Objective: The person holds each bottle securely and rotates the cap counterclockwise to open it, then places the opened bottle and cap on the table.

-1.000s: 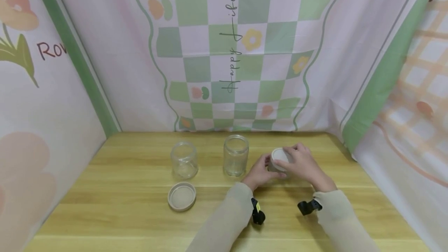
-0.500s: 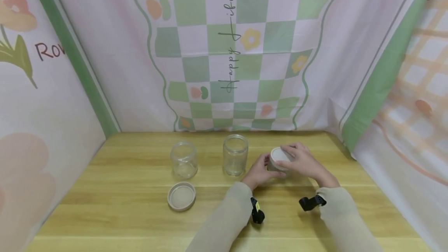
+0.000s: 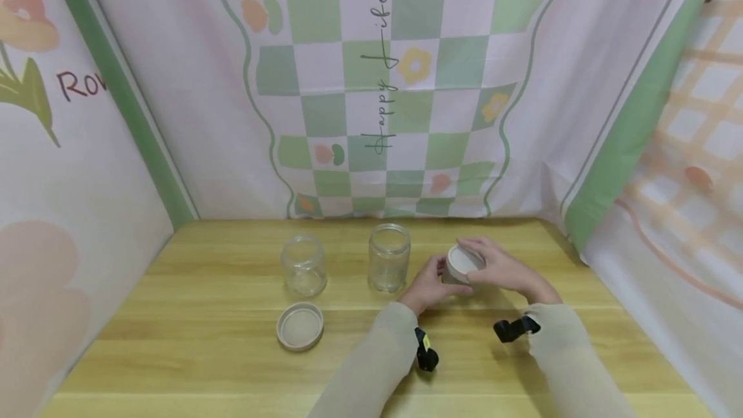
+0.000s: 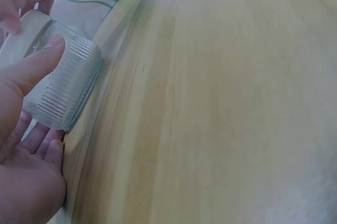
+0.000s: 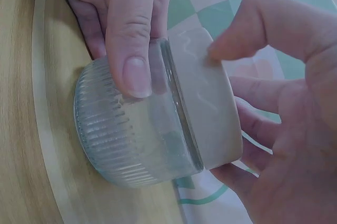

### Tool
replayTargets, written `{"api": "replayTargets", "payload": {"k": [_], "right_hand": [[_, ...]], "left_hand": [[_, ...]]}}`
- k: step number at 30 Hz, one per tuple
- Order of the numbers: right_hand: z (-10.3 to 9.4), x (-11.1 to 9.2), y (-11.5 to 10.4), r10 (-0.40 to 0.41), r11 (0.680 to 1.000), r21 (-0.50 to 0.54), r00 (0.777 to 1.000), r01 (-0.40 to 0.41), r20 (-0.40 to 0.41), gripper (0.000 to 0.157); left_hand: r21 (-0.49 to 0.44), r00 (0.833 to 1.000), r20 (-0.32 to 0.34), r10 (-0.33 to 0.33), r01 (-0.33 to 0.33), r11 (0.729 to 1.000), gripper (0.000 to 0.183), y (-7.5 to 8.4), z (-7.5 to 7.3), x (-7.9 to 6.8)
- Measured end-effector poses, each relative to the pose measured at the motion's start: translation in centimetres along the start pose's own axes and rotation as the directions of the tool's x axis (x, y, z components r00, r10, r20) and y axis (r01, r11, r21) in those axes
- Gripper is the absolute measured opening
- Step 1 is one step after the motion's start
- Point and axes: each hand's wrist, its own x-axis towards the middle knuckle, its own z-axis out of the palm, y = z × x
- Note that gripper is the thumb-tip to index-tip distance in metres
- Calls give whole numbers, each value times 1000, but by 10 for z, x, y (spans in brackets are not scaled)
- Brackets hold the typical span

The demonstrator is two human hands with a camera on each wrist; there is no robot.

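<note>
At the right of the table in the head view stands a ribbed clear jar [image 5: 142,134] topped by a beige lid [image 3: 464,263]. My left hand [image 3: 428,286] holds the jar by its body, its thumb along the near side in the right wrist view. My right hand [image 3: 506,269] grips the lid by its rim, with the thumb on one side and the fingers around the other. In the left wrist view the jar's ribbed lower part [image 4: 68,84] shows between my left thumb and fingers. The right hand covers part of the lid.
An open, taller clear jar [image 3: 389,260] stands just left of my hands. Farther left is a shorter open jar [image 3: 304,266], with a loose beige lid [image 3: 300,326] lying in front of it. A patterned curtain [image 3: 406,108] hangs behind the wooden table [image 3: 191,340].
My right hand has turned a little and shifted its fingers around the lid's rim, leaving more of the top showing. The left hand stays on the jar, and the other things stay put.
</note>
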Motion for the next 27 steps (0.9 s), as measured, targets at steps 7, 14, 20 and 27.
{"api": "replayTargets", "payload": {"k": [7, 14, 20, 27], "right_hand": [[1, 2, 0, -34, 999, 7, 999, 34, 14, 83], [7, 0, -2, -20, 1000, -21, 999, 19, -48, 80], [17, 1, -11, 60, 990, -117, 981, -82, -183, 81], [22, -1, -20, 155, 949, -223, 948, -221, -279, 87]], "left_hand": [[1, 1000, -8, -11, 11, 1000, 74, 1, 0, -1], [-5, 1000, -4, -31, 31, 1000, 72, 0, -1, 0], [6, 999, -22, -50, 50, 999, 69, 2, 1, -1], [-1, 997, -35, -66, 66, 998, 68, 2, 2, -1]]}}
